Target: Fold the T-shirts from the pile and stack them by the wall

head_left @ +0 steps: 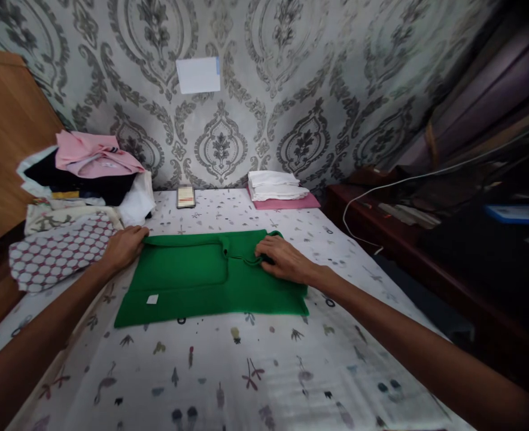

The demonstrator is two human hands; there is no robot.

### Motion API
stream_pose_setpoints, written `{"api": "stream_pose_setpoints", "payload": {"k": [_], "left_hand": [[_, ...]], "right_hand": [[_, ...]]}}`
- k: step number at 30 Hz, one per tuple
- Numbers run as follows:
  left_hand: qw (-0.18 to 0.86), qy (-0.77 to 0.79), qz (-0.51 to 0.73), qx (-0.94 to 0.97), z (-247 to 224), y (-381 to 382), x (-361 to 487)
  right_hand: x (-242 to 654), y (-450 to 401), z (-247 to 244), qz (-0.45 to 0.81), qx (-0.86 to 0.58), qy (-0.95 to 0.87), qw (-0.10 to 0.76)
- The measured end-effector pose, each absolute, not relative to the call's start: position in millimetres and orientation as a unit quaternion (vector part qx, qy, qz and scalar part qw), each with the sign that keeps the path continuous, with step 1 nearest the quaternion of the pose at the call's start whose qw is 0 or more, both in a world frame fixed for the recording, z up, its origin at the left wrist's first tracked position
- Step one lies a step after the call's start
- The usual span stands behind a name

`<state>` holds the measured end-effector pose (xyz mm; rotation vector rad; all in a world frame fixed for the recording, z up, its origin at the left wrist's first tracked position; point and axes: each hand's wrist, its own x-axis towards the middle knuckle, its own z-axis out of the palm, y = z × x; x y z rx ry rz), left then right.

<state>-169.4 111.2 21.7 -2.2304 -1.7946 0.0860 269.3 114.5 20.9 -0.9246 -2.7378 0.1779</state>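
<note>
A white bed sheet printed with small plant and animal motifs (219, 371) covers the working surface. On it, centrally in front of the person, lies a flat-folded garment of plain green fabric (179, 266). Its long axis runs left to right, roughly parallel to the wall; the collar opening is at the right-hand part. A small white square tag (152, 299) sits by its near left edge. The right hand (285, 258) rests at the collar with fingers curled over the cloth; whether they pinch it cannot be determined. The left hand (126, 246) is closed on the garment's far left corner.

Beyond the left hand stands a loose pile: a white cloth with maroon lattice pattern (62, 251) lowest and nearest, black fabric (80, 182) higher, a pink garment (94, 157) on top. At right, a thin white cable (399, 181) crosses a dark red-brown wooden surface (354, 209). Farther off, a small dark-edged rectangular item with a pale face (185, 196) lies left of folded white cloths (273, 184), which rest on folded pink fabric (291, 205). Behind is grey damask-patterned wallpaper (222, 143) bearing a white rectangular sheet (198, 76).
</note>
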Motion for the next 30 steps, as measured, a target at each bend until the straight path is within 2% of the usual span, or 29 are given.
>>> {"api": "stream_pose_setpoints", "payload": {"k": [4, 9, 16, 19, 21, 25, 27, 30], "left_hand": [[0.119, -0.626, 0.022, -0.771, 18, 108, -172], [0.097, -0.615, -0.033, -0.782, 17, 103, -172], [0.078, -0.602, -0.143, -0.781, 23, 99, -176], [0.082, -0.597, -0.152, -0.784, 23, 93, -177], [0.071, -0.577, -0.129, -0.803, 20, 87, -177], [0.048, -0.558, -0.07, -0.825, 11, 77, -177], [0.054, -0.56, -0.051, -0.825, 12, 74, -176], [0.069, -0.566, -0.033, -0.821, 22, 71, -167]], "right_hand": [[265, 114, 22, 0.036, -0.322, -0.942, 0.09], [259, 119, 19, 0.029, -0.347, -0.933, 0.093], [261, 116, 31, 0.099, -0.445, -0.859, 0.232], [265, 106, 38, 0.092, -0.444, -0.853, 0.259], [268, 98, 36, 0.072, -0.419, -0.876, 0.227], [272, 83, 23, 0.022, -0.36, -0.927, 0.107], [272, 77, 19, 0.014, -0.354, -0.93, 0.098], [272, 70, 18, 0.04, -0.345, -0.929, 0.13]]}}
